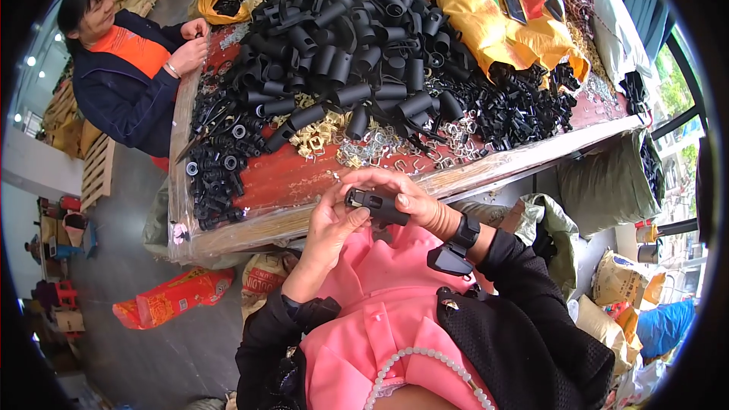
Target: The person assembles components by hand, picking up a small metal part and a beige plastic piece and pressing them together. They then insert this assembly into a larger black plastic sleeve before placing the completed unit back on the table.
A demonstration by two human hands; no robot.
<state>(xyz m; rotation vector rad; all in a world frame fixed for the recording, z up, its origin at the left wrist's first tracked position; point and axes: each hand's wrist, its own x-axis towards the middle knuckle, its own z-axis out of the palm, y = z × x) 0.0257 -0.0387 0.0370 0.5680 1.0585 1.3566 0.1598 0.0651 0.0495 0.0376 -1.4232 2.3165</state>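
Between my two hands, just in front of the table's near edge, is a black plastic cylindrical part (pixel 386 207) with a slot in its side and a bit of metal at its left end. My left hand (pixel 334 220) is closed on that left end, the thumb pressing near the metal. Wrapped round the right end is my right hand (pixel 406 196), its thumb on top. A black band with a dark device sits on my right wrist. Beyond my hands a large heap of similar black cylinders (pixel 342 61) covers the table.
On the red table (pixel 292 182) with a wooden rim lie gold clips (pixel 317 135), silver wire clips (pixel 368 148), small black parts (pixel 524 110) and black ring parts (pixel 220 175). Yellow sacks (pixel 486 15) stand at the back. Another person (pixel 125 68) works at the left side.
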